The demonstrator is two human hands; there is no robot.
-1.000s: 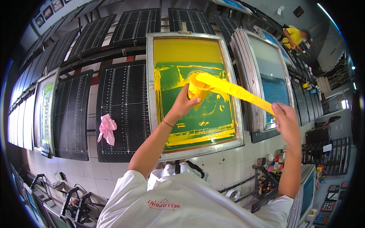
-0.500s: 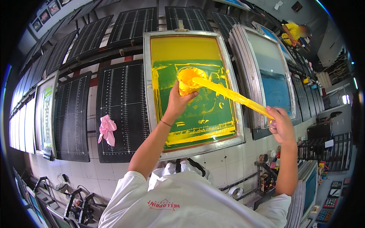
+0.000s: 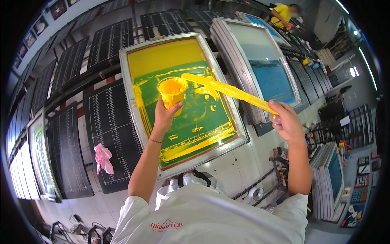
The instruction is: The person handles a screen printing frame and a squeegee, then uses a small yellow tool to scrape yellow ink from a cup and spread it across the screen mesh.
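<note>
My left hand (image 3: 165, 115) is wrapped round a clear cup (image 3: 174, 97) full of thick yellow ink, its mouth tilted slightly toward me. In my right hand (image 3: 287, 122) is the near end of a long flat stick (image 3: 235, 92) coated in yellow ink; under the coat its exact kind is unclear. The stick's far end lies just past the cup's right rim; whether they touch I cannot tell. Both are above a metal-framed printing screen (image 3: 203, 159) with green mesh, a yellow band along its far side and yellow ink smeared around the middle.
Black ruled boards (image 3: 114, 134) stand in rows to the left, a pink crumpled cloth (image 3: 103, 158) on one. At the right lean several stacked screens with blue mesh (image 3: 273, 81). A person in yellow (image 3: 281, 16) is far right. A tape roll (image 3: 256, 193) sits low right.
The stick's far end has gone from inside the cup's mouth to beyond its right rim. The cup is more upright. My view has turned, so the scene sits further left and tilted.
</note>
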